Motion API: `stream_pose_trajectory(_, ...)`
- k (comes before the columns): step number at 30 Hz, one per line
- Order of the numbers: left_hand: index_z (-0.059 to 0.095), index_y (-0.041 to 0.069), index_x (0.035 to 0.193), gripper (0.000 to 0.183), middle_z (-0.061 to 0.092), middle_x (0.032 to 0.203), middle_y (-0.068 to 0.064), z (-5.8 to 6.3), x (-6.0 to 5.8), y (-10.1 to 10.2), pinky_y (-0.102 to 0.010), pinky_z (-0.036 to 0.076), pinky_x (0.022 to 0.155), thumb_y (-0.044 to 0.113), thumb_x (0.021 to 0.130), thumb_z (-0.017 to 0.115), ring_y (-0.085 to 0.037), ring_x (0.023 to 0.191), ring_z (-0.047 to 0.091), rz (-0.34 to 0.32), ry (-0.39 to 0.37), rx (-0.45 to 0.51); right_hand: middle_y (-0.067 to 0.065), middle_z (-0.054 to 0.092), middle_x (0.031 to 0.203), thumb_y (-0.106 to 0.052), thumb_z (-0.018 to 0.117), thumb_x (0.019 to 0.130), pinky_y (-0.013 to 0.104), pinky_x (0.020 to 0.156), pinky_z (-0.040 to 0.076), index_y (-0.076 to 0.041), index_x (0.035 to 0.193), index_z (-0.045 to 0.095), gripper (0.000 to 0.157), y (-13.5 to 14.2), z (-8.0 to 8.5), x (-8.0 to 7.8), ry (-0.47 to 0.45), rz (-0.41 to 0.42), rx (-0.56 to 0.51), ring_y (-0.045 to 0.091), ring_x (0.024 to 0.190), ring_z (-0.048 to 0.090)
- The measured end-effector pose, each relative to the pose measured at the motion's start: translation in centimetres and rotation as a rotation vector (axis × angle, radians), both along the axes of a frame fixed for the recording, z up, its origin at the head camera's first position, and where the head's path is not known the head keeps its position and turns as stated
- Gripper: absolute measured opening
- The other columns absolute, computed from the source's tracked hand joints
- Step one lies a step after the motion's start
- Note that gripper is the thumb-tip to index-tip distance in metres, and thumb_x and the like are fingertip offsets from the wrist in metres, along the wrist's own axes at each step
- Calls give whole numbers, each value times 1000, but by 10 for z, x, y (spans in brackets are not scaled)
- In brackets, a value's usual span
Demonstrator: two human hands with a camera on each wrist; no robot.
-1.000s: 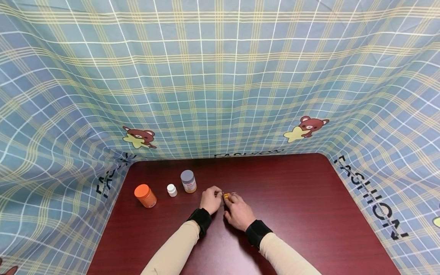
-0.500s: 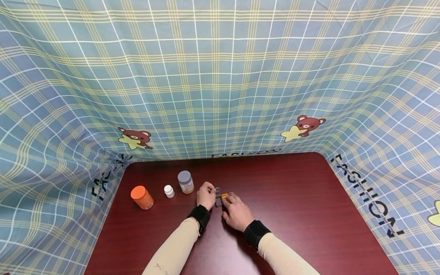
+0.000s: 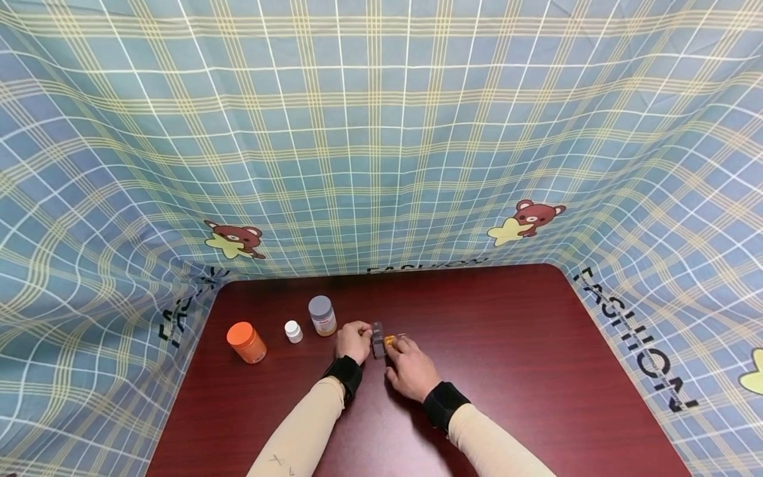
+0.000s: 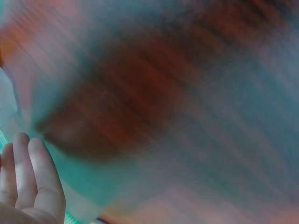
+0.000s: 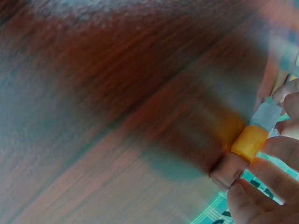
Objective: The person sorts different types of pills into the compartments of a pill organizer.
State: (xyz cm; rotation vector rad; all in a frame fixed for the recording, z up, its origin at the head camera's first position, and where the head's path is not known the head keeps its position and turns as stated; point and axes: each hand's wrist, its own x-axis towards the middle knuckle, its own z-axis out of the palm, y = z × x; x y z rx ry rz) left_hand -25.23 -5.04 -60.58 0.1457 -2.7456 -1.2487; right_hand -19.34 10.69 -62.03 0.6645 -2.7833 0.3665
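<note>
A small see-through compartment box, like a pill box, lies on the dark red table, with orange in its middle part. My right hand holds it from the right, thumb on the near side and fingers along the edge. The right wrist view shows the clear, orange and brownish sections of the box. Its clear lid is folded out flat to the left. Beside the lid's far left edge is my left hand; several of its fingers look straight in the left wrist view. Its thumb tip is hard to make out.
To the left stand a grey-lidded jar, a small white bottle and an orange jar, all upright. A checked cloth hangs around the table's back and sides.
The clear lid has swung open to the left, the left hand moving with it, then drawing slightly farther left. The right hand stays on the pill box. The head view shifted a little.
</note>
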Motion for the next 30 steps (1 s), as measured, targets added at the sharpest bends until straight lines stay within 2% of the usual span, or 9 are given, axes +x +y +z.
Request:
stream_pose_trajectory(9,72,10,90,11,71,74,1,-8,1,1,-36,49,65,9,78,74,-18,70,66,44,-52,44,10,59,125,-26,68,78,40,100,42,-5,124,64,51,0,-2,-2,-30,2,10,31,123,49)
stream_pose_trajectory(16,75,15,81,6,68,70,4,-18,-2,3,-35,48,63,10,78,73,-16,68,63,36,-39,19,11,59,125,-25,68,77,40,101,42,-4,123,64,51,1,0,-1,-31,0,0,31,123,49)
stream_pose_trajectory(19,75,16,79,6,67,70,5,-18,-1,2,-34,47,63,11,79,73,-16,68,62,33,-46,6,11,60,124,-25,69,77,40,100,42,-4,122,65,50,1,0,-1,-20,10,1,32,122,50)
stream_pose_trajectory(22,75,14,82,6,67,71,3,-16,0,2,-35,48,64,9,79,73,-17,68,62,19,-41,25,12,60,123,-26,69,77,41,99,43,-3,121,65,50,1,0,-1,-4,17,0,32,121,50)
stream_pose_trajectory(25,74,9,86,8,69,73,1,-15,2,2,-35,49,66,7,79,73,-18,70,64,-23,-15,71,13,60,123,-25,69,77,42,99,43,-3,121,65,49,1,0,0,0,19,-6,33,121,50)
stream_pose_trajectory(30,73,7,91,11,70,78,-2,-18,5,0,-34,51,68,6,80,73,-17,72,65,-64,29,114,12,59,124,-26,68,79,40,100,42,-3,123,64,49,1,1,0,-15,22,15,33,123,49)
